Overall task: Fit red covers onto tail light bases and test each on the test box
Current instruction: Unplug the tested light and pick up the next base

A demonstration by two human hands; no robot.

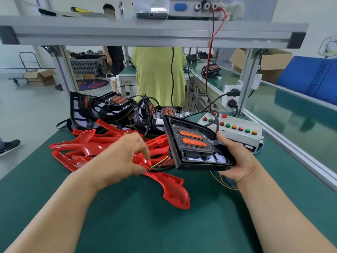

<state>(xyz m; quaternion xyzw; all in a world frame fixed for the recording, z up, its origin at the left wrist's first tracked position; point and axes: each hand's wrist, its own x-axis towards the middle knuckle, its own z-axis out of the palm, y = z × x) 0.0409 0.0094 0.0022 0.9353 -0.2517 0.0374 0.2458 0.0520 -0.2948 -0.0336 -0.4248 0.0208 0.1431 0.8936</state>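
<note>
My right hand [237,161] grips a black tail light base [193,145] with two orange lenses, tilted above the green mat; its coloured wires trail out to the left. My left hand [125,156] pinches a red cover [169,189] that stretches toward me on the mat. Behind it lies a heap of several more red covers [82,145]. Several black bases [113,106] with cables are piled at the back. The white test box [235,130], with red, green and orange buttons, sits just behind my right hand.
A green mat [145,225] covers the bench. An aluminium frame [145,33] runs overhead with a red lead hanging down. A power socket [231,97] is fixed on the right post. A person in a green top stands beyond the bench. A green conveyor [291,110] runs along the right.
</note>
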